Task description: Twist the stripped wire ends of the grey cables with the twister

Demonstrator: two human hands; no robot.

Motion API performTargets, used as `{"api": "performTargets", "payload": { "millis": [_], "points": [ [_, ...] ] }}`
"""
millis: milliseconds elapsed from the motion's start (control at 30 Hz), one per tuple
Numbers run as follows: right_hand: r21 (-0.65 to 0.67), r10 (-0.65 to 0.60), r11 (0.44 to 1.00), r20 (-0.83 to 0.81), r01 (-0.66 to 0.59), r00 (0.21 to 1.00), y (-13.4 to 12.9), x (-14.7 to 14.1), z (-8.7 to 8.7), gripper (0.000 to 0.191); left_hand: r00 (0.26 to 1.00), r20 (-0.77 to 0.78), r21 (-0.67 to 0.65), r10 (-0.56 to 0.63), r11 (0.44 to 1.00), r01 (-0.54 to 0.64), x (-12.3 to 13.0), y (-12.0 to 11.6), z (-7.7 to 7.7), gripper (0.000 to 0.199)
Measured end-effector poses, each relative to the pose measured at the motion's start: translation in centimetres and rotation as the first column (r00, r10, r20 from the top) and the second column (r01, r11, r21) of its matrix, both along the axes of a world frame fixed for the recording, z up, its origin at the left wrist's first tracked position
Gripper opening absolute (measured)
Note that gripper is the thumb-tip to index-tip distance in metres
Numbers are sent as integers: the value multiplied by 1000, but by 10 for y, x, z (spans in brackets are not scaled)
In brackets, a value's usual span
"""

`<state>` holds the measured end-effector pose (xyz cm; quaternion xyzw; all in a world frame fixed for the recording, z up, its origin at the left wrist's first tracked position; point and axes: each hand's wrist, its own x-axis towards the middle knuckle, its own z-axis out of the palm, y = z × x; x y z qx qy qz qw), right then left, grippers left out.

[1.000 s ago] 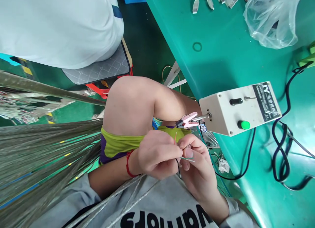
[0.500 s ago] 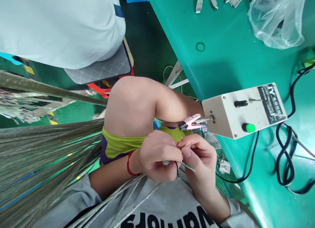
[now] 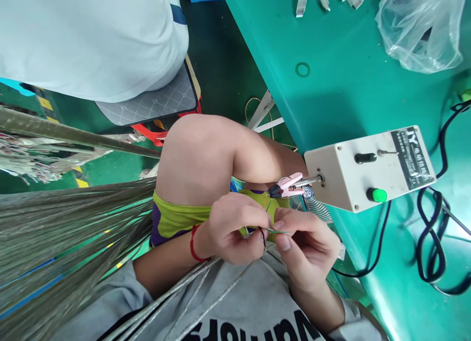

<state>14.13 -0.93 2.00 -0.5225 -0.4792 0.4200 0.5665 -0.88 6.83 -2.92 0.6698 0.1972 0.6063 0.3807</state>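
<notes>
Near my lap, my left hand point(image 3: 237, 228) is closed around the end of a cable, most of which is hidden in the fingers. Thin coloured wires stick out of it: a black wire point(image 3: 263, 239) bends down over the fingertips and a green wire point(image 3: 277, 231) points right. A fine red wire point(image 3: 265, 201) rises towards a pink clip point(image 3: 289, 185) with black tips. My right hand point(image 3: 307, 243) pinches around the green wire between thumb and forefinger. The clip sits on the metal shaft of a white box point(image 3: 368, 167), just above my hands.
The box stands on a green table point(image 3: 331, 95) with black cords point(image 3: 429, 243) beside it. Farther back lie USB plugs point(image 3: 301, 5) and a clear plastic bag point(image 3: 423, 32). Long grey cables point(image 3: 73, 233) hang at left. A person in a white shirt point(image 3: 91, 37) sits nearby.
My right hand has moved slightly down and right, from the red wire to the green wire. The red wire now stretches up towards the clip. My left hand keeps its hold.
</notes>
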Motion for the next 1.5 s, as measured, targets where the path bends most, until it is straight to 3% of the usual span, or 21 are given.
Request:
{"api": "performTargets", "payload": {
  "millis": [267, 500, 667, 833, 1000, 1067, 1200, 1500],
  "points": [
    [-89, -28, 996, -122, 17, 992, -3, 1, -13, 8, 997, 66, 12, 38, 999, -39, 2, 2, -2, 15],
    [-149, -156, 980, -146, 134, 977, 0, 5, -17, 5, 992, 102, -63, 71, 996, -65, 3, -1, -5, 8],
    [-120, -233, 969, -173, 214, 957, 13, 2, -23, 20, 987, 93, -123, 134, 985, -122, -1, 1, -6, 8],
    [-249, -218, 957, -291, 146, 932, 30, -1, -31, 54, 984, 18, -127, 178, 976, -174, -6, 6, -7, 9],
    [-287, -240, 949, -391, 131, 889, 40, -3, -29, 39, 989, 26, -122, 148, 982, -144, -4, 8, -8, 13],
    [-255, -183, 965, -503, 58, 845, 44, -5, -27, 35, 990, 35, -128, 139, 983, -133, -4, 9, -9, 14],
    [-181, -31, 978, -619, -104, 785, 49, -8, -27, 48, 990, 31, -155, 140, 979, -134, -3, 10, -10, 13],
    [-220, -87, 974, -599, -59, 796, 51, -4, -38, 42, 989, -2, -171, 145, 975, -143, -4, 10, -11, 10]
  ]
}}
